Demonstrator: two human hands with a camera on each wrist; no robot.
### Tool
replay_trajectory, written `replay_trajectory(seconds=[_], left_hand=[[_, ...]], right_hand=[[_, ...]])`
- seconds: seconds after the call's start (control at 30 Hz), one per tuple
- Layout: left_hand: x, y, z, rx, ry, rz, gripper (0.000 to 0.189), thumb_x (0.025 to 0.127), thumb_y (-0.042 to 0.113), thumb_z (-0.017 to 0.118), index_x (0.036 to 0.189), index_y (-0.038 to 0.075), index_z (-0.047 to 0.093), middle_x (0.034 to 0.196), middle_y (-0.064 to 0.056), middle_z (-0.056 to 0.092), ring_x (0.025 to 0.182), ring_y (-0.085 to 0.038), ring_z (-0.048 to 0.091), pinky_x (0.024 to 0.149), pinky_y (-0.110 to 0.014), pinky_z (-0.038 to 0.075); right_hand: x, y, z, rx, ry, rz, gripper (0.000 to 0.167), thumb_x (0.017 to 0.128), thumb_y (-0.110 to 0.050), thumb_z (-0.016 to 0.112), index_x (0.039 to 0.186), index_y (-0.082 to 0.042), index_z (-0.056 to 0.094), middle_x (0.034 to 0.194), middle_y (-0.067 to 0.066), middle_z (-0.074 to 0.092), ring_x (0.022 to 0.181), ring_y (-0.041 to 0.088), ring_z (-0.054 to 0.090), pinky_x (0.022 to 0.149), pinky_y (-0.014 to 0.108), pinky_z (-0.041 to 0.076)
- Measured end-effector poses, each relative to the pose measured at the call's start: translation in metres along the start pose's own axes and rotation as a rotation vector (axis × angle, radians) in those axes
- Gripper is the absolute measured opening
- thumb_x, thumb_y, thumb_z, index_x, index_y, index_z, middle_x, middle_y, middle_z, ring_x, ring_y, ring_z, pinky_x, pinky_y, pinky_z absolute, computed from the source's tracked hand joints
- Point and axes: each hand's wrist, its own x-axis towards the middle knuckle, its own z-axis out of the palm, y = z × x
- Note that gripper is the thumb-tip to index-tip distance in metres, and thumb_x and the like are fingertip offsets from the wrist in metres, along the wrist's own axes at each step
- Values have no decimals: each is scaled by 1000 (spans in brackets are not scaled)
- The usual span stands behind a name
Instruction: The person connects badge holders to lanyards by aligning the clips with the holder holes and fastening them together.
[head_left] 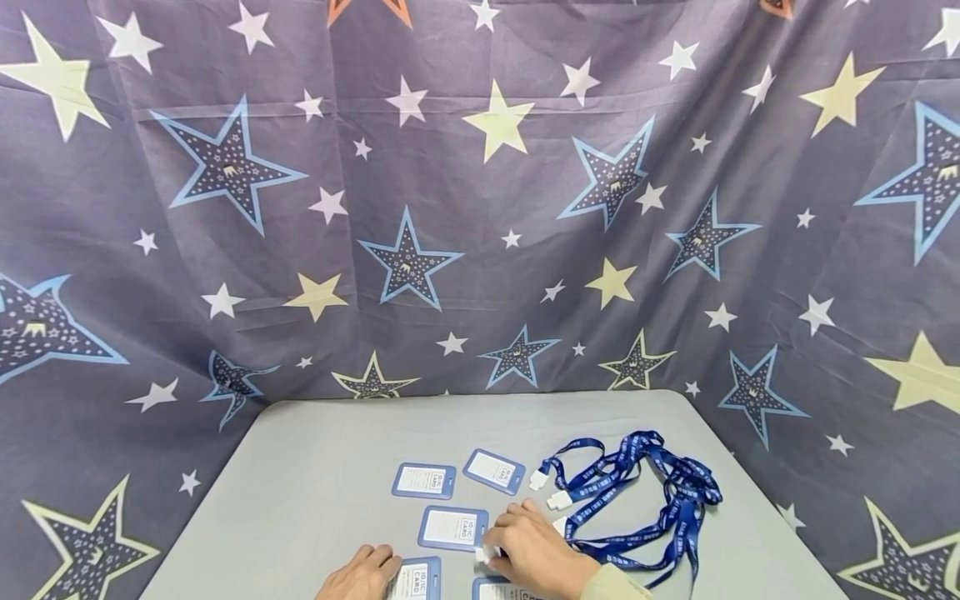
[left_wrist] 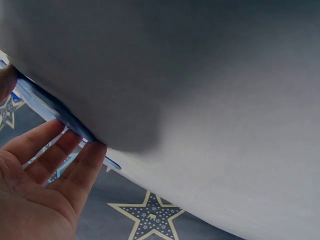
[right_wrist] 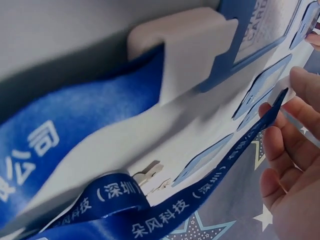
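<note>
My left hand (head_left: pixel 362 573) holds a blue-framed ID badge holder (head_left: pixel 422 577) by its edges at the table's near side; the left wrist view shows the thumb at one end and fingertips (left_wrist: pixel 90 145) at the other. Between thumb and fingers, my right hand (head_left: pixel 536 546) pinches the white clip (right_wrist: pixel 283 92) of a blue lanyard (right_wrist: pixel 240 150). That clip is beside the right end of another badge holder (head_left: pixel 452 528). In the right wrist view, a second white clip (right_wrist: pixel 190 50) close to the camera overlaps the edge of a badge holder (right_wrist: pixel 225 60).
Two more badge holders (head_left: pixel 423 481) (head_left: pixel 495 471) lie farther back on the grey table (head_left: pixel 322 467). A tangled pile of blue lanyards (head_left: pixel 678 492) with white clips spreads on the right. Star-printed cloth (head_left: pixel 450 183) hangs around the back and sides.
</note>
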Motion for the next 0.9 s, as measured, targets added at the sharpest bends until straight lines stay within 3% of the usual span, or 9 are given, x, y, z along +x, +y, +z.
replay_trajectory(seconds=[0.47,0.63,0.9], left_hand=[[-1,-1,1,-3,17,4,97,67,91,65,110,3,70,97,1,61,88,-16,56,70,-36,59],[-1,-3,1,-3,10,11,95,69,89,66,110,3,70,98,-1,61,89,-18,57,70,-37,59],[0,-2,2,-1,22,17,96,68,90,65,109,3,70,97,0,61,87,-17,56,69,-36,59]], right_hand=[[6,-5,3,-43,-18,-36,14,82,-33,86,90,-28,76,81,-19,65,73,0,45,70,21,32],[8,-6,6,-50,-17,-45,16,81,-33,87,84,-27,72,82,-18,66,73,0,46,69,20,31],[12,-11,9,-72,-41,-18,21,80,-35,87,84,-25,70,79,-19,62,72,1,44,70,20,32]])
